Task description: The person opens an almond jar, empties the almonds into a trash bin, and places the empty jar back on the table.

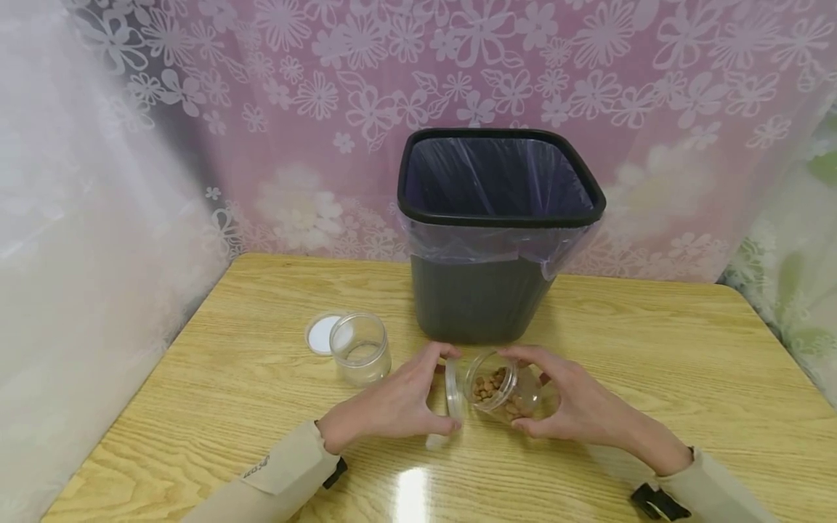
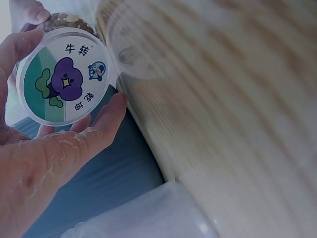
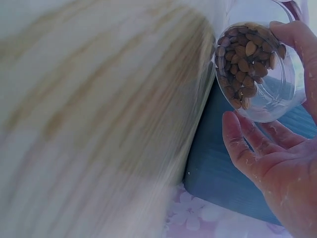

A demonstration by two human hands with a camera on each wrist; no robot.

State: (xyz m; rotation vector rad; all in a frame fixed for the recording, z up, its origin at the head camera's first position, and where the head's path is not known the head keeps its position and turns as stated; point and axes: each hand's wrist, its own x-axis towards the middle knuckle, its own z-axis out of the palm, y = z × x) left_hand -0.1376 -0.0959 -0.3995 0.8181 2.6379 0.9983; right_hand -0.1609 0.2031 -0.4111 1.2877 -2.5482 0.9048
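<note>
My right hand (image 1: 578,398) grips a clear plastic jar (image 1: 525,401), tilted on its side with its mouth toward the left hand. Brown almonds (image 3: 245,67) lie in a heap inside, against the jar's wall. Thumb and fingers of my left hand (image 1: 400,404) hold a round screw lid (image 1: 454,392) by its rim, upright on edge and just in front of the jar's mouth. A purple cartoon figure and printed characters show on the lid's outer face (image 2: 63,78) in the left wrist view. Both hands are low over the wooden table (image 1: 261,407).
A second clear jar (image 1: 365,367) stands uncapped left of my left hand, beside a white-lined lid (image 1: 320,335) lying flat. Behind the hands rises a dark trash bin (image 1: 474,301) with a purple liner bag. Flowered curtains (image 1: 314,109) close off the table's back and sides.
</note>
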